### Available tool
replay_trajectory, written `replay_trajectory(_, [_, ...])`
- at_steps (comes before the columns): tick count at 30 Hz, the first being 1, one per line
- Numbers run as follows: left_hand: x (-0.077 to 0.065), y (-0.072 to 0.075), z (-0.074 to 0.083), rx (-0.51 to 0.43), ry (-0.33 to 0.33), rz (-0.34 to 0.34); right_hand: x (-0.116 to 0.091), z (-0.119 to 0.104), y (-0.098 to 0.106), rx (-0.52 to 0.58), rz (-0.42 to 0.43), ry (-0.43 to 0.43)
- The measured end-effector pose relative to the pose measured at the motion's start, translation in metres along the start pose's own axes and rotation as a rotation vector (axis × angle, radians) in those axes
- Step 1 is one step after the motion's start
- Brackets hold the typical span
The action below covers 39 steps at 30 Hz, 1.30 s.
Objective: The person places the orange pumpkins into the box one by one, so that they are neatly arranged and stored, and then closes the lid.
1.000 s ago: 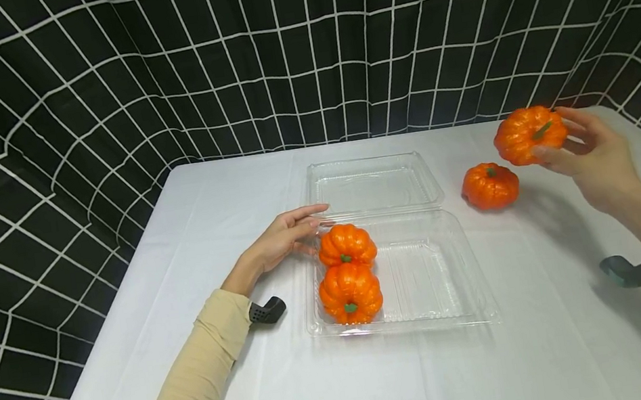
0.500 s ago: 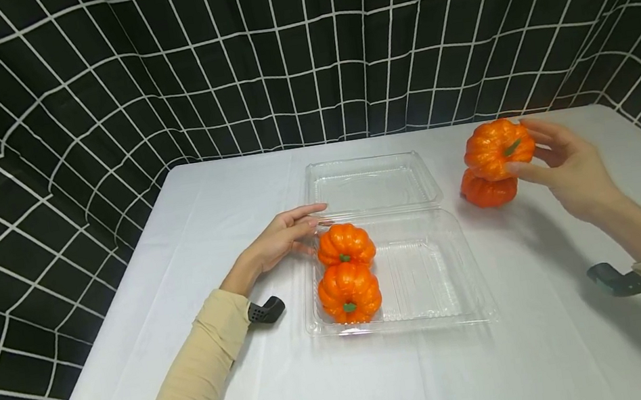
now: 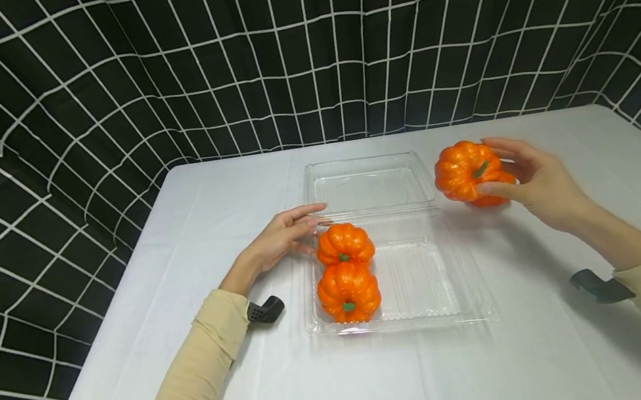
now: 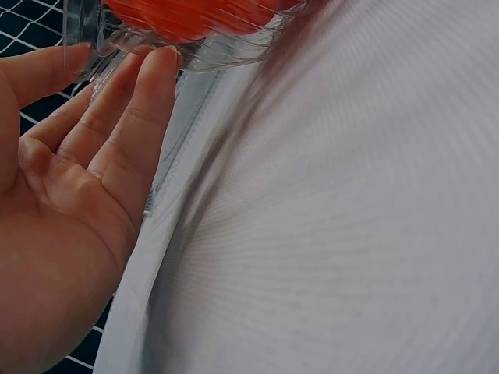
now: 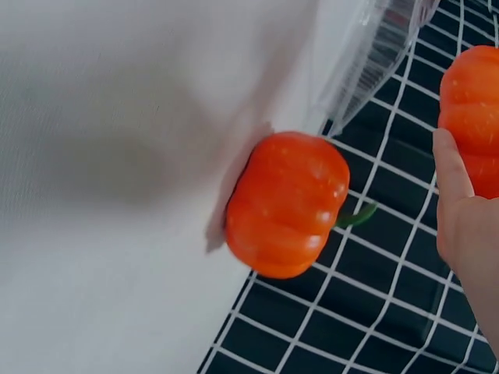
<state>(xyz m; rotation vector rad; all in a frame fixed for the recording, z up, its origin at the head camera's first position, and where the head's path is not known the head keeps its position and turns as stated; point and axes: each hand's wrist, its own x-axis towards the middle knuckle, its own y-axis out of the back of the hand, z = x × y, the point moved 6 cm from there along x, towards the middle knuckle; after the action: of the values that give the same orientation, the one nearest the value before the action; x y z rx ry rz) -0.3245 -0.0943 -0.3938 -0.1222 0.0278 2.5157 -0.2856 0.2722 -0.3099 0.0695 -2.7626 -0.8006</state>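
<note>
My right hand (image 3: 540,186) grips an orange pumpkin (image 3: 464,171) with a green stem, thumb in front and fingers behind. The held pumpkin is above the table and overlaps a second pumpkin (image 5: 287,204), which sits on the cloth. A clear plastic clamshell container (image 3: 418,282) lies opened flat. Two more pumpkins, a rear one (image 3: 344,244) and a front one (image 3: 349,293), stand in a row along its left side. At its upper left corner, my left hand (image 3: 280,240) pinches the rim between thumb and fingers (image 4: 160,86), as the left wrist view shows.
The container's lid half (image 3: 370,183) lies behind its base, toward the back of the table. A white cloth (image 3: 371,384) covers the table. Black curtain with a white grid (image 3: 331,55) hangs behind and along both sides.
My right hand has carried the pumpkin leftward and down, from beside the standing pumpkin to in front of it, closer to the container. The left hand has stayed at the rim.
</note>
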Motion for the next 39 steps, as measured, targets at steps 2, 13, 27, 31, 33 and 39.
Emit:
replay_trajectory(2, [0.000,0.000,0.000,0.001,-0.002,0.001,-0.001,-0.002,-0.004,0.012,-0.011,0.004])
replay_trajectory(13, [-0.001,0.000,0.001,0.000,-0.008,-0.003,-0.006,-0.016,-0.031,0.147,-0.103,0.109])
replay_trajectory(27, [-0.001,0.000,0.001,0.005,-0.004,-0.006,-0.012,-0.034,-0.064,0.139,-0.221,0.212])
replay_trajectory(31, [0.000,0.000,0.000,0.010,-0.007,-0.008,-0.015,-0.039,-0.072,0.133,-0.259,0.266])
replay_trajectory(33, [0.000,0.000,0.000,0.011,-0.007,-0.006,-0.016,-0.041,-0.076,0.152,-0.279,0.289])
replay_trajectory(39, [-0.001,0.001,0.001,0.003,-0.003,0.008,-0.017,-0.044,-0.086,0.170,-0.301,0.342])
